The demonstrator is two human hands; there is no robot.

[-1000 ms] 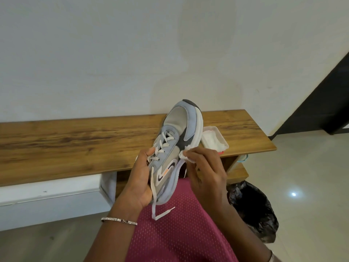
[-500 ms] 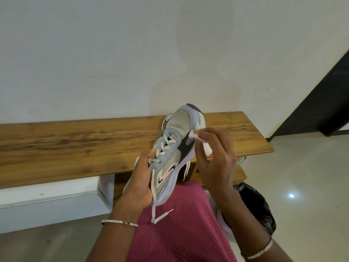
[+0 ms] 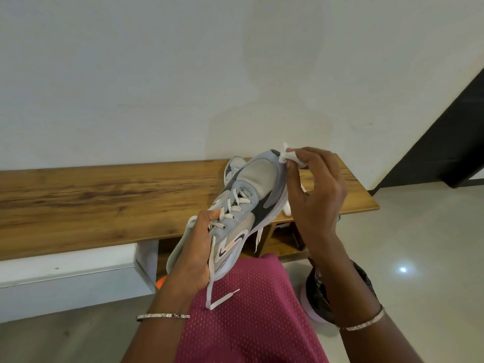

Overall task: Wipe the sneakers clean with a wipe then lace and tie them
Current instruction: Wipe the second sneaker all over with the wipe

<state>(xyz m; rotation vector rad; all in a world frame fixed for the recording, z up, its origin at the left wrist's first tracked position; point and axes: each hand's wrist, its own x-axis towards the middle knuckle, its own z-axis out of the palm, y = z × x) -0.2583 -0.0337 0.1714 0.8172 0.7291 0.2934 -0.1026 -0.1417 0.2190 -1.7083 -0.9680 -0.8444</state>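
Left bracelet: slim silver-toned band on my wrist, set with small pale stones and a few darker ones. Right bracelet: similar slim band, rosier sheen. Garment over my lap: magenta mesh, dotted throughout with fine pale holes. Left hand, right hand: bare, forearms likewise.

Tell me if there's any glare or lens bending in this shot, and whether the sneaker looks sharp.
Head view: one small glare spot on the glossy floor at right; bench edges tilted but nearly straight, so little visible bending; sneaker sharp; wipe in the right hand washed out white; lighting soft, only faint shadows on the wall.
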